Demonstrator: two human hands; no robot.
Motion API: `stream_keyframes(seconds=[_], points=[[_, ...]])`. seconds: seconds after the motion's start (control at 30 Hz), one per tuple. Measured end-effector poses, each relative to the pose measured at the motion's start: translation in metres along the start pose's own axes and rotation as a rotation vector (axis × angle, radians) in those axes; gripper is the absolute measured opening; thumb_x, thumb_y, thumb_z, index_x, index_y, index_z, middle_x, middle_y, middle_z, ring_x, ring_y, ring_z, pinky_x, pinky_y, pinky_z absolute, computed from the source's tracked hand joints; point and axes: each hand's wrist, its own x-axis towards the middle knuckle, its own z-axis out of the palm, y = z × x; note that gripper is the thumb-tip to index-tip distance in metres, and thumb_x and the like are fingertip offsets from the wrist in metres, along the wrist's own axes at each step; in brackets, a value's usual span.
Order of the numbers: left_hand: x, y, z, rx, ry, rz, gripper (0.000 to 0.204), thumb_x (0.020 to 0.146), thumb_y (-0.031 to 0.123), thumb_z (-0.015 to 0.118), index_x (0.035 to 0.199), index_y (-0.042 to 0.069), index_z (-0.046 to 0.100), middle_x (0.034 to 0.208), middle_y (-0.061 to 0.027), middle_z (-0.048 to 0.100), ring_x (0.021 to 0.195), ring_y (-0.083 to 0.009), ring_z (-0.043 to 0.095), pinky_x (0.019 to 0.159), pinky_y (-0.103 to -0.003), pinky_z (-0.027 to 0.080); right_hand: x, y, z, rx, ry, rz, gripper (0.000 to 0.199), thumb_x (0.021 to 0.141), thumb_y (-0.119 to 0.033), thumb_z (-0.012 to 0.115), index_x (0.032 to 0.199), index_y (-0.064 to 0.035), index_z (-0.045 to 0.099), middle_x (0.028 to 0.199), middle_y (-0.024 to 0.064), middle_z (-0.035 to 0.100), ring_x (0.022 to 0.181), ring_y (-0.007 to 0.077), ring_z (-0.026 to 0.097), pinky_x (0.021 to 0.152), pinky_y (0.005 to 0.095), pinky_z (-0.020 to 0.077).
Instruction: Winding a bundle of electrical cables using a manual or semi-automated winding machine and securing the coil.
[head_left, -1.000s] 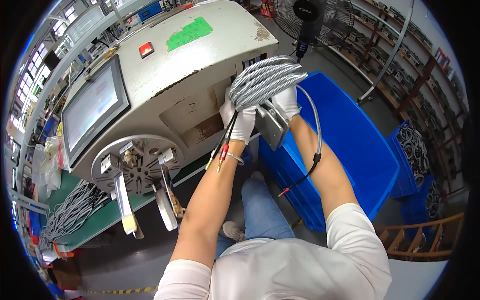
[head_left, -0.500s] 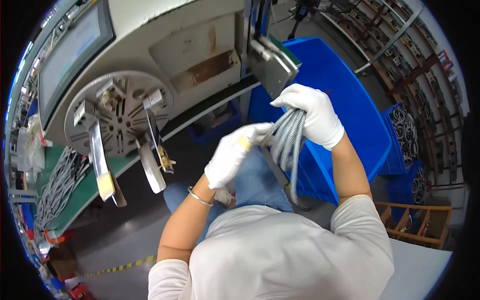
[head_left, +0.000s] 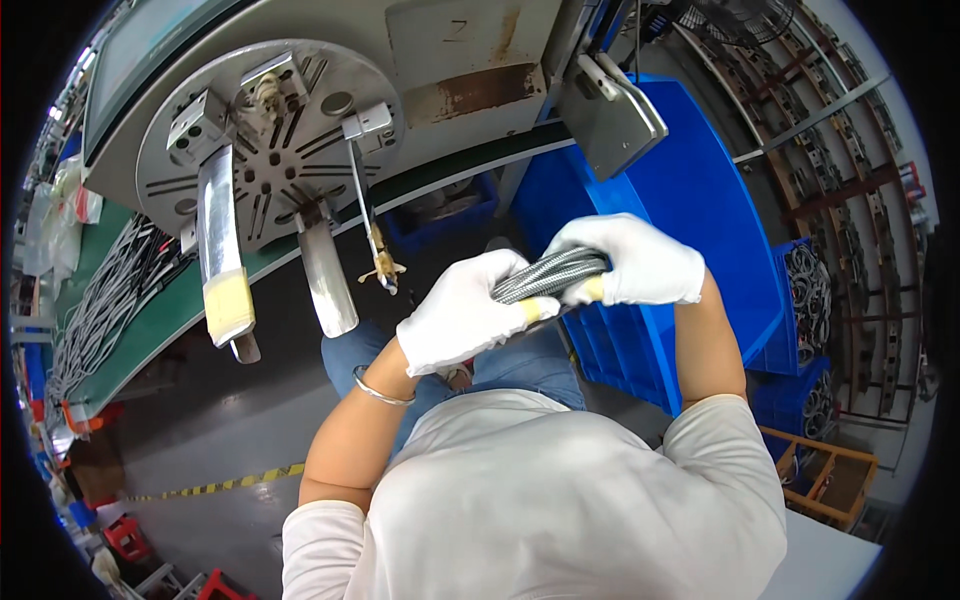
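Note:
A bundle of grey braided cable [head_left: 551, 274] is stretched between my two white-gloved hands, above my lap. My left hand [head_left: 470, 312] is closed round its left end, thumb lying along the near side. Round the right end my right hand [head_left: 632, 262] is closed as well, its thumb with a yellow patch pointing toward the other thumb. The cable strands lie gathered side by side; their ends are hidden in the gloves. To the left stands a round slotted metal disc [head_left: 270, 158] with flat metal arms, one of them tipped with yellow tape [head_left: 229, 305].
A large blue bin [head_left: 700, 210] stands to the right, behind my right hand. Many grey cables [head_left: 105, 300] lie on the green bench at left. Smaller blue crates [head_left: 790, 300] with coiled cables and a wooden divided box [head_left: 825, 475] are at far right.
The loosely hanging strands are now drawn together into a compact bundle between both hands. My right hand has come down, and my left has turned to grip the bundle. The view has shifted.

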Motion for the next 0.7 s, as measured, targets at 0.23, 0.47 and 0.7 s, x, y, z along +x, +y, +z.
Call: stream_keyframes(seconds=[0.23, 0.47, 0.7], points=[[-0.011, -0.020, -0.028, 0.460, -0.183, 0.040, 0.028, 0.080, 0.018, 0.074, 0.096, 0.001, 0.060, 0.085, -0.0035, 0.065, 0.073, -0.0070, 0.058, 0.066, -0.023, 0.048, 0.008, 0.005, -0.001, 0.313, -0.259, 0.207, 0.030, 0.076, -0.020, 0.078, 0.092, -0.0016, 0.060, 0.072, 0.0029, 0.062, 0.054, 0.0080, 0.055, 0.047, 0.0189, 0.0433], [-0.025, -0.022, -0.005, 0.026, -0.021, -0.001, 0.022, 0.084, 0.016, 0.070, 0.097, 0.003, 0.057, 0.083, -0.0037, 0.062, 0.067, -0.0085, 0.059, 0.060, -0.022, 0.049, 0.024, 0.006, 0.035, -0.139, 0.223, -0.010, 0.026, 0.070, -0.009, 0.077, 0.089, 0.0009, 0.062, 0.079, 0.0048, 0.064, 0.070, 0.0084, 0.060, 0.062, 0.0229, 0.0473], [-0.033, -0.028, -0.021, 0.419, 0.195, 0.234, 0.035, 0.080, 0.007, 0.068, 0.111, -0.003, 0.055, 0.088, -0.0072, 0.066, 0.071, -0.0113, 0.064, 0.067, -0.025, 0.053, 0.022, 0.006, 0.030, 0.359, 0.199, 0.023, 0.019, 0.074, -0.006, 0.072, 0.089, 0.0025, 0.065, 0.073, 0.0002, 0.059, 0.061, 0.0047, 0.052, 0.053, 0.0187, 0.0397]])
